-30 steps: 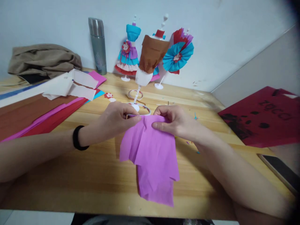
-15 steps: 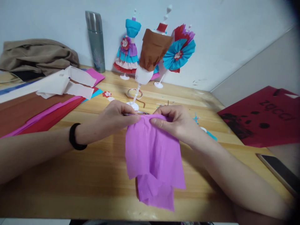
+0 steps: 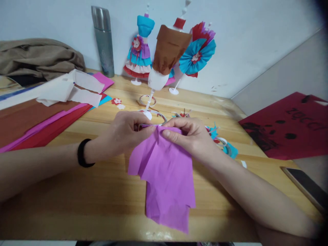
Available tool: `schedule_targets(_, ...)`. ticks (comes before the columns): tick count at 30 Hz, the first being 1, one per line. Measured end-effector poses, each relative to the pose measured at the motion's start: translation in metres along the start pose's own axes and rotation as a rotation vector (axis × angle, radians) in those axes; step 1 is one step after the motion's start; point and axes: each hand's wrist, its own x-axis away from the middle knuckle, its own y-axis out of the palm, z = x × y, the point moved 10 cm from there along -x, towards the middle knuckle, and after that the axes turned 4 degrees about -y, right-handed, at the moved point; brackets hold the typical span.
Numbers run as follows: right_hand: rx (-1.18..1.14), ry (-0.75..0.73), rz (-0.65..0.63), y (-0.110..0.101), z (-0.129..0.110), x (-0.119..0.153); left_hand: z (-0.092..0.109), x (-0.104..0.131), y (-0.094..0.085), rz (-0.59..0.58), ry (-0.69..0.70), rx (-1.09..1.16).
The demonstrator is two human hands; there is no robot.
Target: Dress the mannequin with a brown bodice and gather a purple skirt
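Observation:
A sheet of purple crepe paper (image 3: pixel 169 171) hangs in folds over the table, its top edge gathered between both hands. My left hand (image 3: pixel 128 131) pinches that edge at its left end, thumb on top. My right hand (image 3: pixel 188 135) pinches the edge just to the right, thumb pressed on the paper. Behind the hands stands a small white mannequin (image 3: pixel 157 79) on a thin stand, wrapped in brown paper (image 3: pixel 171 48) with a red neck band. A roll of tape (image 3: pixel 161 117) lies partly hidden behind the fingers.
Two dressed mannequins, one with a layered skirt (image 3: pixel 139 63), one with a blue paper fan (image 3: pixel 198 58), stand by the wall near a flask (image 3: pixel 104 48). Crepe sheets (image 3: pixel 33 118) lie left; paper scraps (image 3: pixel 232 150), a phone (image 3: pixel 306 186) and a red bag (image 3: pixel 287 126) are right.
The purple paper's left side has swung outward and its folds have shifted as the fingers work along the top edge. Both hands stay in nearly the same place.

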Motion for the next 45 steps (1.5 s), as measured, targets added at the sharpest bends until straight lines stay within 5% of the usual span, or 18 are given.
schedule_targets(40, 0.288, -0.088, 0.176, -0.015, 0.003, -0.005, -0.002, 0.005, 0.006, -0.017, 0.01, -0.037)
schedule_targets(45, 0.169, -0.12, 0.039, -0.001, 0.006, -0.008, -0.004, 0.004, 0.011, -0.055, 0.025, -0.032)
